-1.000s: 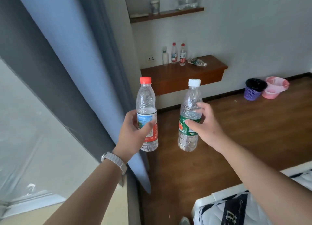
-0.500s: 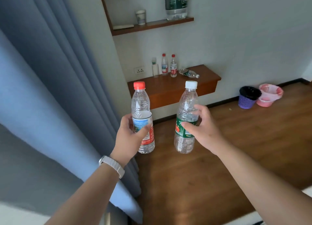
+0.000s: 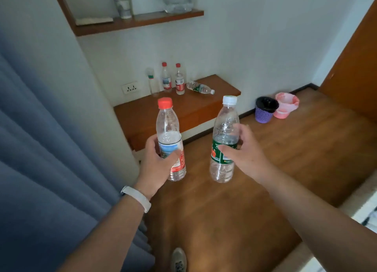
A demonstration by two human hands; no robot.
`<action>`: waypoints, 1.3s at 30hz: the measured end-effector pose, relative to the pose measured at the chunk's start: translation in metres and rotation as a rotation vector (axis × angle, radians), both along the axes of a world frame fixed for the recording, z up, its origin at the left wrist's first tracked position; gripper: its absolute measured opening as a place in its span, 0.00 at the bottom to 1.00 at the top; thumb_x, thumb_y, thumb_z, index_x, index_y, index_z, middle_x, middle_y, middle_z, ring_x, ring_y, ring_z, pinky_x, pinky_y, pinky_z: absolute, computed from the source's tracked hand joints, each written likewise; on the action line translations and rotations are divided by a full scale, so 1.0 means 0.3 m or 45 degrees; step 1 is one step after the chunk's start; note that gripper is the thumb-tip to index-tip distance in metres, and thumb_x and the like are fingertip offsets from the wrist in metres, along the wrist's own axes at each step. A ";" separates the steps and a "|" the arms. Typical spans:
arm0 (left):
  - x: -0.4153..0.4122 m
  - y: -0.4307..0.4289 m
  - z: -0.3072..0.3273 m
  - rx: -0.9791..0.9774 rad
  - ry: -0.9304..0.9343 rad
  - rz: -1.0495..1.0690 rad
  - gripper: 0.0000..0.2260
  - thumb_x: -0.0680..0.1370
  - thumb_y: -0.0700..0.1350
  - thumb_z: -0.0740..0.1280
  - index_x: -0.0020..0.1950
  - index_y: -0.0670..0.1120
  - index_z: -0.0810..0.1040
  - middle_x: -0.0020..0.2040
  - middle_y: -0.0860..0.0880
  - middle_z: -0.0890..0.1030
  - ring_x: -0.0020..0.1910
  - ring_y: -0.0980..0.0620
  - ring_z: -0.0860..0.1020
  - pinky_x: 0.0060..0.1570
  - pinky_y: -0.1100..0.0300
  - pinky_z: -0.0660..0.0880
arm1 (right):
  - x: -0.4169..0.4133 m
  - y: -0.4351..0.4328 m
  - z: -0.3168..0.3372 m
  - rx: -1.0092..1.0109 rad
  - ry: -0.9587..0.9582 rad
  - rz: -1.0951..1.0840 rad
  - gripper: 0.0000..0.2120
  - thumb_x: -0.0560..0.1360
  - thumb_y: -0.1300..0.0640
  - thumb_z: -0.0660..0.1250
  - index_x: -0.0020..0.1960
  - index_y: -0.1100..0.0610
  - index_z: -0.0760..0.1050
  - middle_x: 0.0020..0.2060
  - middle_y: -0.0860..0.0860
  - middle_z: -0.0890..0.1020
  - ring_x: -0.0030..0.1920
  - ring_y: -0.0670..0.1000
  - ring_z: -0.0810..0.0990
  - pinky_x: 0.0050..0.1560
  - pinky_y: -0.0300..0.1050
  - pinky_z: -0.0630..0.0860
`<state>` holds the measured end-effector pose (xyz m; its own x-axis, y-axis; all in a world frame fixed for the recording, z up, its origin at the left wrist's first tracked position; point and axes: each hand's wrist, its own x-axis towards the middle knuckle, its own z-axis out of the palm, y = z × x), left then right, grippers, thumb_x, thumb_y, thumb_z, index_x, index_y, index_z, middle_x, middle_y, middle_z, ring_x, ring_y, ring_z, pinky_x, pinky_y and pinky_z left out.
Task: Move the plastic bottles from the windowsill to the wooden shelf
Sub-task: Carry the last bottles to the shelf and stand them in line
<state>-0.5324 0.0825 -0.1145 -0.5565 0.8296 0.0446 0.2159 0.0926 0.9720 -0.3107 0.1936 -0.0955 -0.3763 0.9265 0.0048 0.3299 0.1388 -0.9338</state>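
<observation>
My left hand [image 3: 158, 165] grips a clear red-capped bottle [image 3: 168, 129] with a blue and red label, held upright. A clear white-capped bottle [image 3: 225, 133] with a green label stands upright in my right hand [image 3: 244, 155]. Both hang in the air over the wooden floor, a step short of the low wooden shelf [image 3: 142, 112] on the far wall. On that shelf stand two red-capped bottles [image 3: 172, 79] and a slim clear bottle [image 3: 152, 82], and a green-labelled bottle [image 3: 201, 87] lies on its side. The windowsill is out of view.
A blue curtain [image 3: 44, 159] hangs at my left. A higher wall shelf [image 3: 138, 22] carries a large bottle and a cup. A purple bin [image 3: 265, 110] and a pink bin [image 3: 285, 106] stand on the floor at right. A bed edge [image 3: 363, 208] shows at lower right. My shoe [image 3: 178, 259] is below.
The view has swung away from the window toward the wall. The wooden shelf has come closer and larger. Both hands still hold their bottles upright.
</observation>
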 end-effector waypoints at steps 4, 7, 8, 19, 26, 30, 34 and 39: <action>-0.170 0.178 -0.008 0.012 -0.031 -0.101 0.27 0.74 0.52 0.75 0.68 0.60 0.66 0.61 0.60 0.76 0.57 0.56 0.78 0.51 0.65 0.76 | -0.155 0.147 0.007 0.015 -0.058 -0.058 0.38 0.56 0.36 0.72 0.64 0.38 0.65 0.51 0.33 0.78 0.50 0.31 0.76 0.42 0.34 0.74; -0.293 0.285 -0.011 0.003 -0.044 -0.170 0.27 0.74 0.53 0.75 0.69 0.60 0.65 0.62 0.60 0.75 0.58 0.56 0.78 0.43 0.72 0.76 | -0.269 0.236 0.004 -0.003 -0.038 -0.100 0.39 0.57 0.36 0.73 0.65 0.39 0.64 0.53 0.37 0.78 0.51 0.38 0.79 0.47 0.41 0.79; -0.329 0.313 -0.011 0.008 -0.053 -0.184 0.28 0.74 0.52 0.75 0.69 0.59 0.65 0.62 0.60 0.75 0.58 0.56 0.78 0.41 0.72 0.76 | -0.300 0.256 0.001 -0.008 -0.035 -0.100 0.39 0.57 0.36 0.73 0.65 0.39 0.64 0.53 0.38 0.78 0.52 0.40 0.79 0.49 0.43 0.80; -0.564 0.508 -0.021 0.065 -0.072 -0.227 0.27 0.74 0.48 0.75 0.69 0.57 0.68 0.61 0.57 0.77 0.58 0.54 0.79 0.45 0.69 0.78 | -0.504 0.430 0.042 0.109 -0.060 -0.123 0.32 0.70 0.51 0.76 0.68 0.47 0.63 0.55 0.45 0.78 0.54 0.44 0.79 0.51 0.47 0.81; -0.630 0.628 -0.044 0.066 -0.050 -0.174 0.27 0.73 0.46 0.76 0.68 0.55 0.68 0.61 0.56 0.77 0.58 0.53 0.78 0.47 0.67 0.78 | -0.573 0.581 0.025 0.123 -0.114 -0.131 0.31 0.69 0.50 0.75 0.67 0.47 0.64 0.51 0.39 0.77 0.48 0.35 0.78 0.35 0.29 0.74; -0.654 0.730 -0.069 0.021 -0.014 -0.139 0.26 0.73 0.46 0.75 0.67 0.57 0.68 0.60 0.58 0.77 0.57 0.55 0.78 0.41 0.74 0.76 | -0.615 0.720 -0.012 0.105 -0.110 -0.075 0.30 0.70 0.48 0.75 0.68 0.49 0.65 0.52 0.39 0.77 0.48 0.36 0.78 0.35 0.29 0.74; -0.643 0.884 -0.067 -0.008 -0.004 -0.104 0.26 0.74 0.47 0.75 0.67 0.58 0.68 0.61 0.60 0.76 0.58 0.56 0.78 0.51 0.66 0.76 | -0.627 0.898 -0.021 0.084 -0.076 -0.004 0.29 0.71 0.48 0.74 0.66 0.44 0.64 0.50 0.35 0.76 0.45 0.31 0.77 0.30 0.24 0.71; -0.552 1.155 -0.033 -0.040 0.040 -0.105 0.25 0.74 0.48 0.75 0.67 0.58 0.68 0.62 0.58 0.76 0.60 0.55 0.77 0.53 0.65 0.76 | -0.557 1.162 0.018 0.067 -0.025 0.007 0.31 0.72 0.50 0.74 0.68 0.45 0.62 0.54 0.39 0.76 0.48 0.33 0.75 0.32 0.25 0.72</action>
